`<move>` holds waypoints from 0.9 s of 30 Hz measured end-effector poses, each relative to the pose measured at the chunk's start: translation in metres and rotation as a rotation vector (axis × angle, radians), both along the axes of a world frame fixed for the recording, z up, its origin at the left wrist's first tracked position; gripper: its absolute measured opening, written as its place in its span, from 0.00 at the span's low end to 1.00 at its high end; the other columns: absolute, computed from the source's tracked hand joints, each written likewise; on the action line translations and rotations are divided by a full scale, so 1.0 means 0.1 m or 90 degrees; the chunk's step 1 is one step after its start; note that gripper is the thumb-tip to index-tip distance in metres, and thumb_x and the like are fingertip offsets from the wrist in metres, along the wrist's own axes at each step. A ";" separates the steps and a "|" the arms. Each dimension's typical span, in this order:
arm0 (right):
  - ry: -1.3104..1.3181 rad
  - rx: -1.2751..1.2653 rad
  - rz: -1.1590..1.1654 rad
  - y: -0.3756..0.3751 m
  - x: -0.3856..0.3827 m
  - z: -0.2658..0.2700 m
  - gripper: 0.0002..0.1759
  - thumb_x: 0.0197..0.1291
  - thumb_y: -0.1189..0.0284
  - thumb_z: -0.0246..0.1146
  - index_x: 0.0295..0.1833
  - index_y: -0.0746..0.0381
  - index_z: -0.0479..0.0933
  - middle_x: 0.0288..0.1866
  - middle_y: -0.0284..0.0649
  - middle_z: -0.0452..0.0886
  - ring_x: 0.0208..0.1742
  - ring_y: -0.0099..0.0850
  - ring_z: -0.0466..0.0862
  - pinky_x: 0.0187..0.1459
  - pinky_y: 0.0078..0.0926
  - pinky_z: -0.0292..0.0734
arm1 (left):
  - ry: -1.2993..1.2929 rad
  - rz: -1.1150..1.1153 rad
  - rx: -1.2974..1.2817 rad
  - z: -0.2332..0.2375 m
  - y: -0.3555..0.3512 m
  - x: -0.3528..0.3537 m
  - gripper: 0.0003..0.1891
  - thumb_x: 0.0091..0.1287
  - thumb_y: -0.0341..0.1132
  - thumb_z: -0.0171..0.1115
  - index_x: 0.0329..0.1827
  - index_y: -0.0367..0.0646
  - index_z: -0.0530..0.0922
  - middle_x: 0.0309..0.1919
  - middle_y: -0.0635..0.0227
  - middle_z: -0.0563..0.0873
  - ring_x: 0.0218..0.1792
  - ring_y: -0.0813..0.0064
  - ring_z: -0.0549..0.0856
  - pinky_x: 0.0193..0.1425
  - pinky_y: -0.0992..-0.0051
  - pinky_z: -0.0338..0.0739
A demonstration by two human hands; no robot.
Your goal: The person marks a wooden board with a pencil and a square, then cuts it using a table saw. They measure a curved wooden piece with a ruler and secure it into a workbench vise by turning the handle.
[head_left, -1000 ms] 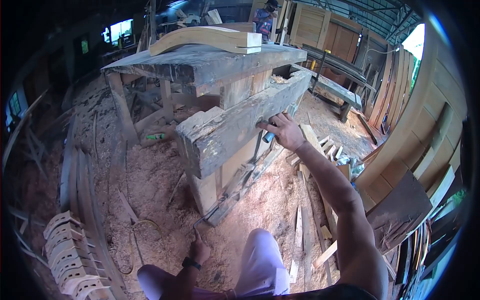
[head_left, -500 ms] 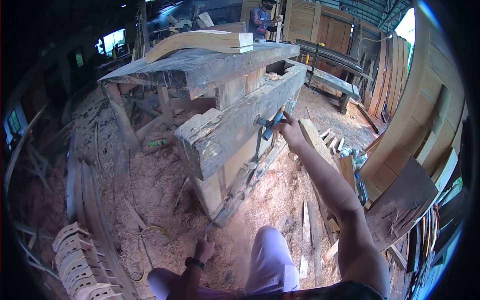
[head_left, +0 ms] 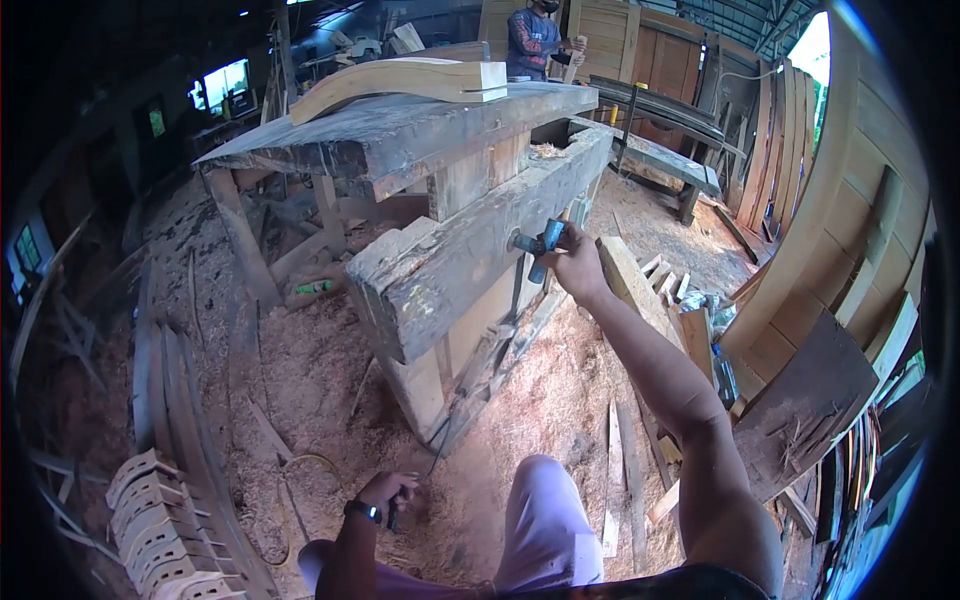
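Observation:
My right hand (head_left: pixel 577 266) is closed around the blue T-shaped handle (head_left: pixel 548 246) of a vise screw. That screw comes out of the thick, worn front board (head_left: pixel 470 262) of the wooden workbench (head_left: pixel 330 155). Low on the left, my left hand (head_left: pixel 385 490), with a watch at the wrist, is closed on a thin dark tool with a slender shaft (head_left: pixel 436 462); its exact kind cannot be made out. A curved pale wooden piece (head_left: pixel 400 82) lies on the bench top, apart from both hands. Below the front board stands an upright wooden vise jaw (head_left: pixel 410 392).
Wood shavings (head_left: pixel 320 390) cover the floor. Stacked curved slotted pieces (head_left: pixel 165 535) lie at lower left, beside long boards (head_left: pixel 175 390). Door panels (head_left: pixel 850 240) and offcuts (head_left: pixel 700 345) stand at the right. Behind the bench, another person (head_left: pixel 535 45) holds a wooden piece.
My left hand has moved down and slightly left with the thin tool, away from the vise jaw. The blue handle has turned slightly under my right hand. The other person's wooden piece has tilted.

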State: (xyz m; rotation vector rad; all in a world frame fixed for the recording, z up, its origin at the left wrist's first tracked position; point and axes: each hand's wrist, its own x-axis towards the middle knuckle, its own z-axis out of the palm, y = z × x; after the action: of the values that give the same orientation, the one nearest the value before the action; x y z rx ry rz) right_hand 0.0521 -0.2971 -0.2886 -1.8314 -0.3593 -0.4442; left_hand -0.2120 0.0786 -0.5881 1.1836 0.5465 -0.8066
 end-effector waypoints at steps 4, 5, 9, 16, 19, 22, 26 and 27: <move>0.014 -0.038 0.003 0.01 -0.12 0.10 0.29 0.55 0.86 0.68 0.65 0.69 0.74 0.53 0.45 0.87 0.54 0.33 0.86 0.60 0.33 0.82 | 0.011 -0.025 -0.038 -0.15 0.08 0.05 0.26 0.70 0.29 0.60 0.72 0.38 0.73 0.26 0.75 0.77 0.18 0.84 0.67 0.26 0.77 0.66; -0.008 -0.066 -0.005 0.03 -0.19 0.13 0.29 0.56 0.85 0.68 0.65 0.67 0.74 0.52 0.45 0.87 0.53 0.33 0.87 0.59 0.33 0.82 | 0.021 -0.044 -0.064 -0.18 0.08 0.05 0.25 0.71 0.30 0.59 0.72 0.38 0.74 0.27 0.75 0.77 0.18 0.84 0.67 0.27 0.78 0.65; -0.108 -0.181 -0.051 0.03 -0.21 0.10 0.27 0.58 0.83 0.68 0.65 0.62 0.77 0.49 0.44 0.88 0.52 0.35 0.88 0.58 0.35 0.82 | 0.034 -0.055 -0.114 -0.34 0.08 0.06 0.22 0.74 0.33 0.56 0.70 0.37 0.75 0.25 0.76 0.75 0.18 0.85 0.67 0.27 0.79 0.64; -0.135 -0.200 -0.055 -0.01 -0.20 0.05 0.27 0.57 0.82 0.67 0.65 0.60 0.76 0.50 0.47 0.89 0.53 0.40 0.89 0.54 0.37 0.82 | 0.030 -0.060 -0.481 -0.81 0.17 0.06 0.20 0.75 0.31 0.57 0.66 0.28 0.75 0.25 0.74 0.73 0.18 0.83 0.70 0.30 0.77 0.69; -0.128 -0.206 -0.056 -0.02 -0.20 0.05 0.26 0.58 0.82 0.67 0.64 0.61 0.77 0.49 0.47 0.89 0.53 0.41 0.89 0.55 0.37 0.82 | -0.010 -0.114 -0.604 -1.02 0.05 0.02 0.20 0.76 0.31 0.57 0.68 0.32 0.75 0.30 0.71 0.76 0.23 0.80 0.73 0.35 0.77 0.71; -0.110 -0.211 -0.052 -0.03 -0.18 0.03 0.25 0.59 0.81 0.66 0.64 0.62 0.77 0.48 0.47 0.90 0.52 0.41 0.89 0.55 0.37 0.82 | -0.087 0.001 -0.556 -0.82 -0.19 -0.12 0.13 0.79 0.32 0.55 0.63 0.43 0.77 0.32 0.71 0.74 0.31 0.78 0.74 0.39 0.76 0.71; -0.096 -0.183 -0.029 -0.02 -0.16 0.00 0.24 0.61 0.79 0.67 0.64 0.64 0.77 0.48 0.49 0.90 0.51 0.41 0.90 0.54 0.36 0.83 | -0.114 0.009 -0.567 -0.81 -0.32 -0.17 0.13 0.79 0.31 0.55 0.64 0.45 0.77 0.32 0.72 0.75 0.33 0.78 0.74 0.40 0.76 0.72; -0.092 -0.187 -0.034 -0.02 -0.15 0.00 0.24 0.61 0.78 0.67 0.64 0.64 0.77 0.47 0.50 0.90 0.50 0.41 0.90 0.54 0.36 0.84 | -0.120 0.001 -0.605 -0.88 -0.33 -0.17 0.15 0.79 0.31 0.55 0.66 0.46 0.77 0.33 0.72 0.76 0.34 0.78 0.75 0.40 0.76 0.72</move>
State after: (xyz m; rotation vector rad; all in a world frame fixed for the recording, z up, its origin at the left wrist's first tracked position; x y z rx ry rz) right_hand 0.0367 -0.2987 -0.2889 -2.1027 -0.4962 -0.5870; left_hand -0.2287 0.0458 -0.6759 0.3668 -0.0258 -0.7990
